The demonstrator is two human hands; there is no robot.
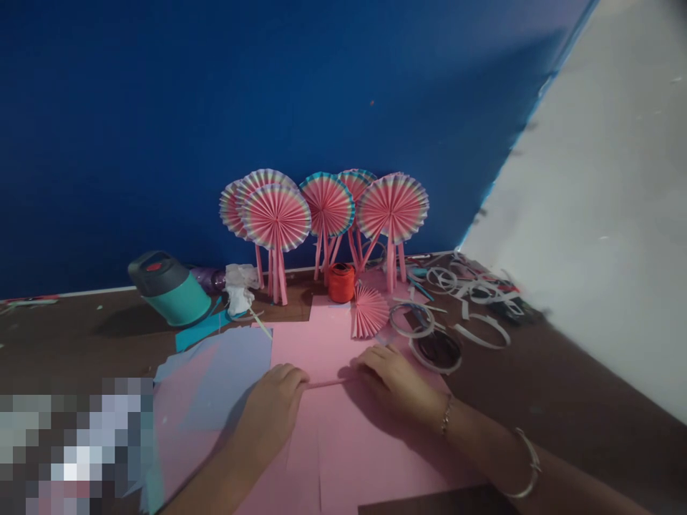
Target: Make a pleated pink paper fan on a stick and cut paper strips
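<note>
Between my two hands lies a thin pink paper strip (328,383), folded or rolled narrow, low over the pink paper sheets (370,443). My left hand (279,400) has its fingers closed on the strip's left end. At the other end, my right hand (394,375) is curled over the strip, its fingertips partly hidden. Just beyond my right hand, a half-open pleated pink paper fan (370,312) rests beside an orange spool of thread (341,282). To the left of my left hand is a stack of pale blue and pink paper (215,386).
Several round pink paper fans (276,218) on paper handles lean against the blue wall (343,86). A teal and grey container (172,290) tilts at the left. Curled white paper strips (483,293) and paper rings (411,320) lie at the right. A blurred patch covers the lower left.
</note>
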